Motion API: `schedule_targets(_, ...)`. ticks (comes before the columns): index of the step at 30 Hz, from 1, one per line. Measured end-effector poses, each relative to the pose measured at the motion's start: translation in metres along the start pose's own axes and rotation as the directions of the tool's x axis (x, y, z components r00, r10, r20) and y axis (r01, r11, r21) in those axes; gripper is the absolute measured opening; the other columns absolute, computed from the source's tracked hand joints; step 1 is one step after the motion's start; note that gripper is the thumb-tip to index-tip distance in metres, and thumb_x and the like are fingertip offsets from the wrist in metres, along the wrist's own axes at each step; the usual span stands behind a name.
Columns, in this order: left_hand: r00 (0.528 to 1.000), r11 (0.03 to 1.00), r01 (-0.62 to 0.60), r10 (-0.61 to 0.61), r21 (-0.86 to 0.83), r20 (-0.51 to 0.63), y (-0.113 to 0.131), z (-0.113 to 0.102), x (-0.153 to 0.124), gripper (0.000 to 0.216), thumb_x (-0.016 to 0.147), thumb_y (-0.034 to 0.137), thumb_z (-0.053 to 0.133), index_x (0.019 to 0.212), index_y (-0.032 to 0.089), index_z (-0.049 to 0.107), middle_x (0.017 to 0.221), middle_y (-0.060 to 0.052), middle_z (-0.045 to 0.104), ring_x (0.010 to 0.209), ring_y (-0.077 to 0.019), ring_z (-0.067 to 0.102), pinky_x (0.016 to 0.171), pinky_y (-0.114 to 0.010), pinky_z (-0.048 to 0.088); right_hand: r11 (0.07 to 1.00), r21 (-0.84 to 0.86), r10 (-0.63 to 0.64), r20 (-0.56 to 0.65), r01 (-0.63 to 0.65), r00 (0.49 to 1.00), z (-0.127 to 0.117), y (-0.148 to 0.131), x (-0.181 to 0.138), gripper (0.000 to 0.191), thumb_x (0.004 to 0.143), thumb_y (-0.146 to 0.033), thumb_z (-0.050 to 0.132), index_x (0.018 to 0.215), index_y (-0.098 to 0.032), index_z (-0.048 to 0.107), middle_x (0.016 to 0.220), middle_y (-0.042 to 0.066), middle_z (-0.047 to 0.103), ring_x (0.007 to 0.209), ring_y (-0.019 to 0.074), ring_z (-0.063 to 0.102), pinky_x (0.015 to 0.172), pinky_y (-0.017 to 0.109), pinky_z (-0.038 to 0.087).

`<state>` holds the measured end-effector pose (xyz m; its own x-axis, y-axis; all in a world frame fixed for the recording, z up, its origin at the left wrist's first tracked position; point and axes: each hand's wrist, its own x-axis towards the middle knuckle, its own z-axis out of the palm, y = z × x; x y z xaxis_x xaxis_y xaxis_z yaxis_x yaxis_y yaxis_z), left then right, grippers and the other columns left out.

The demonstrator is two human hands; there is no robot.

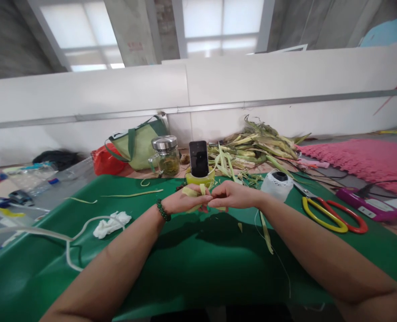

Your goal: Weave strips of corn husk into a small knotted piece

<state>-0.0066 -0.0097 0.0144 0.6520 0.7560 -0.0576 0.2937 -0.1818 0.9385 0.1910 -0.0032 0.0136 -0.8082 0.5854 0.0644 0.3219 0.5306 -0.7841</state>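
My left hand (181, 200), with a dark green bead bracelet (163, 210) at the wrist, is closed on pale yellow-green leaf strips (190, 192). Its fingertips meet those of my right hand (232, 195), which is pinched; whatever lies between its fingers is too small to make out. Both hands are above the green mat (198, 255). Just behind them a phone (198, 159) stands upright on a yellow holder (205, 179). A narrow leaf strip (266, 232) lies below my right forearm, beside a thin white thread (285, 264).
Red-and-yellow scissors (332, 214) and a white thread spool (277, 186) lie to the right. A heap of husks and stalks (262, 143) is behind. A glass jar (166, 158) and a green bag (136, 145) stand back left. Crumpled tissue (111, 224) and a white cable (50, 231) lie left.
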Motion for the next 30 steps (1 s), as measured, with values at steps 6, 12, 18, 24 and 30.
schedule_targets(6, 0.987, 0.973, -0.147, 0.134, 0.179, 0.084, 0.005, 0.001, -0.001, 0.036, 0.078, 0.049, 0.059, 0.068, 0.014, 0.054, 0.061, 0.001, 0.055, 0.055, -0.0101, 0.056, 0.053, -0.020, 0.043, 0.989, -0.141, -0.044, -0.005, 0.043, 0.999, 0.000, -0.004, -0.001, 0.035, 0.082, -0.029, 0.050, 0.051, -0.015, 0.041, 0.045, -0.006, 0.035, 0.041, 0.0034, 0.029, 0.041, 0.019, 0.024)
schedule_targets(12, 0.997, 0.988, 0.069, -0.065, -0.137, 0.032, -0.002, -0.011, 0.001, 0.042, 0.080, 0.055, 0.055, 0.075, 0.013, 0.058, 0.069, -0.005, 0.065, 0.052, -0.0125, 0.062, 0.048, -0.021, 0.045, 0.999, 0.041, 0.002, -0.160, 0.004, 0.987, -0.008, -0.003, -0.002, 0.040, 0.086, -0.046, 0.044, 0.061, -0.015, 0.049, 0.051, -0.003, 0.046, 0.045, 0.0079, 0.044, 0.046, 0.021, 0.037)
schedule_targets(18, 0.994, 0.824, 0.098, -0.052, -0.557, 0.097, -0.008, -0.017, 0.002, 0.048, 0.088, 0.055, 0.038, 0.094, 0.013, 0.060, 0.039, 0.002, 0.051, 0.034, -0.0126, 0.051, 0.038, -0.021, 0.040, 0.995, -0.072, -0.091, -0.501, 0.064, 0.861, -0.008, -0.006, -0.001, 0.035, 0.085, -0.046, 0.048, 0.088, -0.014, 0.062, 0.083, 0.006, 0.064, 0.076, 0.0154, 0.058, 0.069, 0.027, 0.045)
schedule_targets(24, 0.998, 0.758, 0.051, -0.012, -0.650, 0.065, -0.001, -0.013, 0.001, 0.046, 0.092, 0.050, 0.034, 0.085, 0.014, 0.062, 0.034, 0.004, 0.043, 0.031, -0.0109, 0.046, 0.035, -0.018, 0.037, 0.992, -0.039, -0.128, -0.375, 0.122, 0.918, 0.015, -0.003, 0.009, 0.026, 0.080, -0.038, 0.057, 0.084, -0.014, 0.066, 0.080, 0.005, 0.067, 0.073, 0.0154, 0.059, 0.067, 0.025, 0.045)
schedule_targets(30, 0.994, 0.760, 0.029, -0.092, -0.649, -0.063, -0.003, -0.014, 0.005, 0.031, 0.089, 0.038, 0.047, 0.090, 0.012, 0.064, 0.042, 0.003, 0.049, 0.037, -0.0092, 0.052, 0.040, -0.017, 0.042, 0.992, -0.122, -0.090, -0.451, 0.039, 0.888, 0.009, -0.008, 0.004, 0.033, 0.081, -0.034, 0.052, 0.056, -0.014, 0.058, 0.051, 0.000, 0.054, 0.048, 0.0081, 0.045, 0.048, 0.020, 0.032)
